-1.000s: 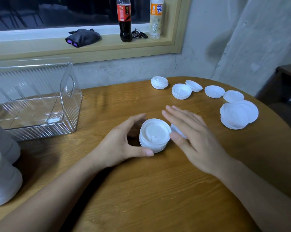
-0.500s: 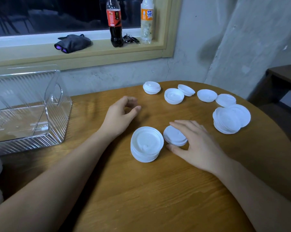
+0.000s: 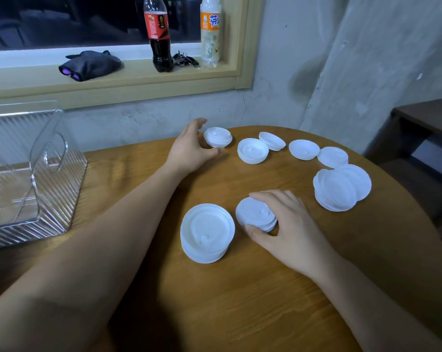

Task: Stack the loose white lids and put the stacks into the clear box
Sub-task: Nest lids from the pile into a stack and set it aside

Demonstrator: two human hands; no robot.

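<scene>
A tall stack of white lids (image 3: 206, 236) stands near the middle of the round wooden table (image 3: 240, 301). Just right of it, my right hand (image 3: 288, 224) grips a short stack of lids (image 3: 255, 215) with curled fingers and thumb. At the table's far edge my left hand (image 3: 189, 148) cups round a small stack of lids (image 3: 218, 137), thumb under its near side. More lids lie in an arc: a stack (image 3: 253, 150), a tilted lid (image 3: 272, 141), two single lids (image 3: 303, 149) (image 3: 333, 157) and a wide pile (image 3: 340, 189). The clear ribbed box (image 3: 49, 199) stands at the left.
On the window sill behind the table sit a cola bottle (image 3: 159, 34), an orange-label bottle (image 3: 210, 31), keys (image 3: 185, 60) and a dark pouch (image 3: 90, 64). A dark side table (image 3: 428, 118) stands at the right. The concrete wall is close behind the table.
My left hand left the tall stack and reached forward to the small stack at the far edge. My right hand settled onto the short stack and curled round it.
</scene>
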